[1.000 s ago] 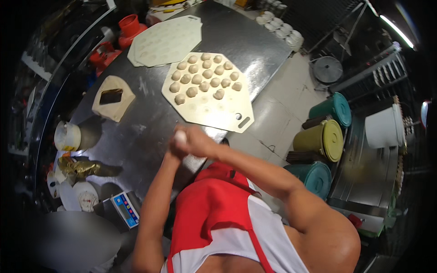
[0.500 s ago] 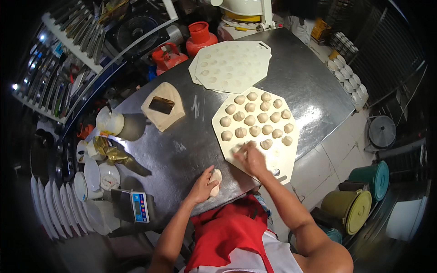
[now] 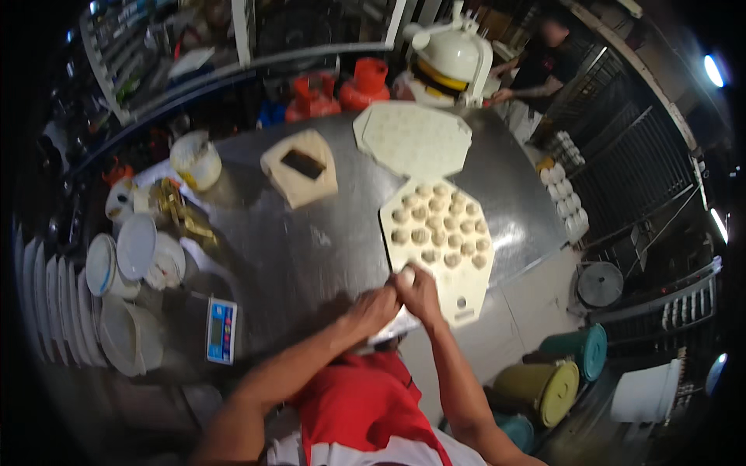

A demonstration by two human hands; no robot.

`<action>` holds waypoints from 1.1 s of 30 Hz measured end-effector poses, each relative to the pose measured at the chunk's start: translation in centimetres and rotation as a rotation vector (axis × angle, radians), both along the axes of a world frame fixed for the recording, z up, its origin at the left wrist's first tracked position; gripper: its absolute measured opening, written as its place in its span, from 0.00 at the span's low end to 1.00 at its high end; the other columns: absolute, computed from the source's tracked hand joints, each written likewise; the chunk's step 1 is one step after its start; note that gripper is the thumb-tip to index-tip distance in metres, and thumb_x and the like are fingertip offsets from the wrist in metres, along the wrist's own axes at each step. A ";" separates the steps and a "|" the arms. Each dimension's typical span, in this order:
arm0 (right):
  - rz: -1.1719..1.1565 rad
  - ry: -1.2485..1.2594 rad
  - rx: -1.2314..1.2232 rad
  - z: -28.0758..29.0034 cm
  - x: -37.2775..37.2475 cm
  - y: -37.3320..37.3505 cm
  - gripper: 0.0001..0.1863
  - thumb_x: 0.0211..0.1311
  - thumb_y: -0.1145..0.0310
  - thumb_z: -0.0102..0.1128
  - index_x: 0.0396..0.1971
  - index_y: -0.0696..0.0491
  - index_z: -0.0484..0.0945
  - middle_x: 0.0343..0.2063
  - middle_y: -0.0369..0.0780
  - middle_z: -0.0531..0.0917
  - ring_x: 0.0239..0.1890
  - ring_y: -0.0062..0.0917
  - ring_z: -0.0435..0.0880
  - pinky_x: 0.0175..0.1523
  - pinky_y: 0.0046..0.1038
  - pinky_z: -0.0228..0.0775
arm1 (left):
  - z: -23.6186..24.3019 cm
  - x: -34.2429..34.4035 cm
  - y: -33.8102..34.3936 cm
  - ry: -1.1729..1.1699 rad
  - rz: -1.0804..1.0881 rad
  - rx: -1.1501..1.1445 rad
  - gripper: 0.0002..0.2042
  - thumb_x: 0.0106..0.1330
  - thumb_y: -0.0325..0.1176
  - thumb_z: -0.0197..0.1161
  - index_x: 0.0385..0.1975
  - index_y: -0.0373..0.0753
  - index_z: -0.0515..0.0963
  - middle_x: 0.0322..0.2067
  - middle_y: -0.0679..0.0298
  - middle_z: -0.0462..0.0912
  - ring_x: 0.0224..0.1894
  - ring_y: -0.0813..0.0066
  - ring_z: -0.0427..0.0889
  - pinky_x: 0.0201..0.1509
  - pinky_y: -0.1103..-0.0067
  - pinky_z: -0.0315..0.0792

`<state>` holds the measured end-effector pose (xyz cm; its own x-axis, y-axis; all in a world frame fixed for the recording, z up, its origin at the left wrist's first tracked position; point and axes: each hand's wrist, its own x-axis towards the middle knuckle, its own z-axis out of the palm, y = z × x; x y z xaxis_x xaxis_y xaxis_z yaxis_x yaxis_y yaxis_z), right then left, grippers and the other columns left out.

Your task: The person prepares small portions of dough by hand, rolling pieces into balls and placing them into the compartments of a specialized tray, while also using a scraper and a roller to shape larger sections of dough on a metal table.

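My left hand [image 3: 371, 309] and my right hand [image 3: 420, 293] meet at the near edge of a steel table [image 3: 311, 248], with a pale lump of dough [image 3: 406, 275] pressed between them. Just beyond my right hand lies a cream moulded tray [image 3: 439, 247] whose round pockets hold several dough balls. A second, empty tray [image 3: 413, 140] lies farther back. A smaller cream board with a dark rectangular block [image 3: 301, 165] sits to the left of it.
A small digital scale [image 3: 220, 329] stands at the table's near left corner. White bowls and tubs [image 3: 128, 260] crowd the left side beside stacked plates [image 3: 47, 303]. Two red gas cylinders [image 3: 342, 87] stand behind the table. Another person [image 3: 548, 54] works at the back right. Lidded bins [image 3: 556, 380] stand on the floor.
My right hand has come back off the filled tray and joined my left hand around the dough. The view has swung, so the table sits more to the left.
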<state>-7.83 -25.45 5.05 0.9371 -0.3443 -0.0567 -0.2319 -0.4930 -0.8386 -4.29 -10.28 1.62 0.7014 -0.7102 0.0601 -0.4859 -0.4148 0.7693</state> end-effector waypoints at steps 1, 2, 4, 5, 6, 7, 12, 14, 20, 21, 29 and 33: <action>-0.038 -0.025 -0.147 -0.4 0.5 0.3 0.19 0.67 0.58 0.69 0.37 0.61 0.78 0.25 0.51 0.83 0.26 0.35 0.84 0.35 0.40 0.76 | -2.0 0.3 -0.9 -0.009 -0.005 0.027 0.10 0.69 0.32 0.57 0.37 0.31 0.80 0.33 0.38 0.86 0.38 0.35 0.86 0.43 0.48 0.79; -0.066 -0.055 -0.292 -0.8 1.1 1.2 0.16 0.66 0.62 0.69 0.36 0.61 0.77 0.24 0.52 0.82 0.25 0.37 0.84 0.34 0.42 0.76 | -6.0 1.2 -1.2 -0.104 -0.132 0.236 0.10 0.68 0.31 0.58 0.42 0.32 0.81 0.35 0.42 0.87 0.39 0.40 0.88 0.44 0.53 0.81; 0.055 0.007 0.072 0.1 0.0 3.0 0.13 0.66 0.68 0.67 0.41 0.61 0.77 0.28 0.56 0.83 0.33 0.56 0.85 0.42 0.45 0.78 | -12.0 3.5 0.2 -0.333 -0.196 0.129 0.11 0.69 0.34 0.59 0.44 0.32 0.80 0.37 0.45 0.85 0.43 0.47 0.87 0.47 0.61 0.81; 0.235 -0.100 0.090 -0.7 -1.1 6.2 0.13 0.67 0.67 0.67 0.41 0.61 0.78 0.29 0.53 0.85 0.33 0.47 0.84 0.42 0.42 0.77 | -15.8 5.2 2.2 -0.281 -0.209 0.123 0.11 0.73 0.35 0.57 0.43 0.33 0.78 0.36 0.47 0.84 0.41 0.50 0.85 0.46 0.63 0.80; 0.407 -0.051 0.121 2.3 -0.6 9.1 0.14 0.68 0.67 0.66 0.44 0.61 0.79 0.32 0.51 0.87 0.36 0.43 0.86 0.45 0.40 0.78 | -18.9 6.9 5.8 -0.232 -0.191 0.130 0.10 0.76 0.36 0.56 0.42 0.34 0.76 0.36 0.50 0.82 0.39 0.53 0.83 0.45 0.64 0.78; 0.466 0.044 0.107 3.5 -1.3 8.4 0.15 0.69 0.66 0.66 0.48 0.61 0.81 0.35 0.49 0.89 0.39 0.38 0.88 0.48 0.39 0.78 | -17.7 5.6 3.0 0.000 -0.147 0.038 0.16 0.73 0.41 0.59 0.43 0.31 0.75 0.43 0.44 0.81 0.46 0.46 0.83 0.51 0.62 0.78; 0.093 -0.011 -0.157 -8.7 2.5 -5.9 0.13 0.69 0.69 0.62 0.50 0.57 0.80 0.40 0.54 0.83 0.42 0.54 0.84 0.49 0.49 0.77 | -7.6 2.6 1.0 0.558 0.208 0.184 0.29 0.73 0.38 0.55 0.65 0.21 0.61 0.63 0.32 0.72 0.67 0.35 0.72 0.71 0.61 0.67; 0.131 -0.018 -0.202 -10.1 4.2 -7.0 0.11 0.69 0.70 0.62 0.48 0.56 0.80 0.39 0.53 0.83 0.42 0.53 0.84 0.48 0.49 0.77 | -8.5 1.4 2.8 0.512 0.210 0.250 0.31 0.75 0.35 0.53 0.72 0.21 0.57 0.69 0.31 0.67 0.75 0.39 0.65 0.77 0.62 0.62; 0.031 0.012 -0.348 -9.6 4.6 -5.9 0.20 0.65 0.60 0.71 0.49 0.56 0.79 0.43 0.51 0.81 0.45 0.52 0.85 0.48 0.48 0.79 | -4.4 0.6 3.4 0.515 0.275 0.164 0.32 0.74 0.27 0.60 0.77 0.28 0.59 0.71 0.40 0.71 0.75 0.55 0.70 0.78 0.68 0.61; -0.042 0.013 -0.337 -8.5 3.9 -4.9 0.23 0.65 0.55 0.72 0.50 0.57 0.79 0.43 0.51 0.82 0.46 0.52 0.86 0.49 0.48 0.79 | -3.6 0.5 3.7 0.576 0.278 0.135 0.33 0.74 0.26 0.61 0.77 0.29 0.59 0.71 0.42 0.71 0.74 0.56 0.71 0.78 0.68 0.62; 0.215 -0.138 0.428 2.9 1.8 4.5 0.11 0.70 0.68 0.68 0.44 0.57 0.77 0.33 0.43 0.82 0.31 0.28 0.83 0.40 0.33 0.76 | -0.7 4.3 8.7 0.857 -0.076 -0.162 0.14 0.77 0.29 0.56 0.57 0.31 0.77 0.44 0.54 0.86 0.48 0.63 0.85 0.60 0.67 0.77; 0.174 0.071 0.055 2.6 0.6 5.4 0.23 0.72 0.52 0.65 0.45 0.60 0.78 0.30 0.50 0.86 0.34 0.35 0.87 0.41 0.37 0.78 | 2.7 2.7 8.5 0.177 -0.081 -0.058 0.10 0.76 0.31 0.53 0.44 0.31 0.79 0.36 0.43 0.86 0.42 0.44 0.87 0.45 0.56 0.76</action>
<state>-7.22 -20.03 7.65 0.9752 -0.1720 -0.1394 -0.2069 -0.4845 -0.8500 -1.56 -1.74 4.36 0.6457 -0.7634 -0.0169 -0.3707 -0.3327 0.8671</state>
